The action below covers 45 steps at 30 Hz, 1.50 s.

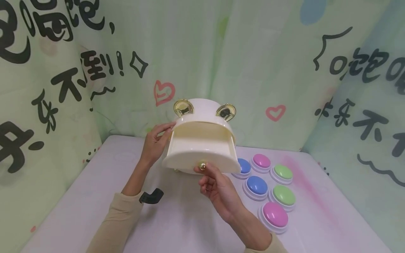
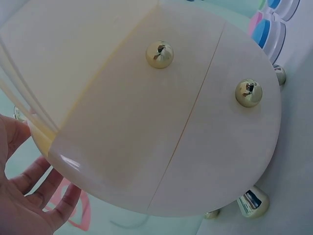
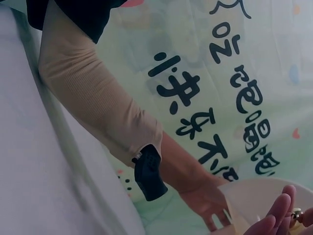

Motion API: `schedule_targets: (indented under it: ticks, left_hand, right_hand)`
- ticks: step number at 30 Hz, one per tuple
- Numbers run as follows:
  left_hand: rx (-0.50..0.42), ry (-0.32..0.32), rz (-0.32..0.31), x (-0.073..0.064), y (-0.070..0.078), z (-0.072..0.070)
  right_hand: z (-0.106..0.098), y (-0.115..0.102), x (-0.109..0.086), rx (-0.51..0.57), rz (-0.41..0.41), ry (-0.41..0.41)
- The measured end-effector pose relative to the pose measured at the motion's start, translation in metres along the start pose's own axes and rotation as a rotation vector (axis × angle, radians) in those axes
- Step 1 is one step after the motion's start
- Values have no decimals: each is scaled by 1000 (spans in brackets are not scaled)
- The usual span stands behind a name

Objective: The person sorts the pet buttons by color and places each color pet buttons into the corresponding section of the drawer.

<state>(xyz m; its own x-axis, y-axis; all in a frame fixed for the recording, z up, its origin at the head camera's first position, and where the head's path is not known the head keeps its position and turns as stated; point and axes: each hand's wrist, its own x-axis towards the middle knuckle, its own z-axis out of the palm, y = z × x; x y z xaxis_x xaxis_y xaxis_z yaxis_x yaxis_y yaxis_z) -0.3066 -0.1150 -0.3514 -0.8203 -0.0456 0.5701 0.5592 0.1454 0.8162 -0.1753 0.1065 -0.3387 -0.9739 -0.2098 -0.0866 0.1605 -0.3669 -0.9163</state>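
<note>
A glossy cream drawer box (image 1: 202, 108) with two round gold ears stands on the table, its top drawer (image 1: 186, 159) pulled out toward me. My right hand (image 1: 221, 193) pinches that drawer's gold knob (image 1: 202, 166) between thumb and finger. My left hand (image 1: 155, 144) touches the box's left side, with fairly straight, spread fingers (image 2: 58, 208) along the edge in the left wrist view. Below the pulled-out drawer, two shut front panels (image 2: 127, 127) carry gold knobs (image 2: 249, 93). In the right wrist view, my right fingers (image 3: 279, 210) are at the knob.
Several round push buttons in blue (image 1: 257, 185), pink (image 1: 275, 214) and green (image 1: 283, 195) stand right of the box on the white table (image 1: 177, 225). A printed curtain (image 1: 253, 70) hangs behind and at both sides. A black strap piece (image 1: 152, 196) sits at my left wrist.
</note>
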Motion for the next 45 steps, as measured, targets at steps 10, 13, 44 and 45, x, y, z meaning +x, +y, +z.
schedule_targets:
  ticks: [10, 13, 44, 45]
  left_hand:
    - [-32, -18, -3, -1, 0, -1]
    - [-29, -23, -18, -5, 16, -1]
    - [-48, -7, 9, -2, -1, 0]
    - [-47, -8, 10, -2, -1, 0]
  right_hand:
    - [-3, -1, -11, -300, -82, 46]
    - [-4, -4, -17, -355, -160, 51]
    - [-50, -56, -53, -291, -511, 127]
    - [-51, -58, -53, -289, -517, 136]
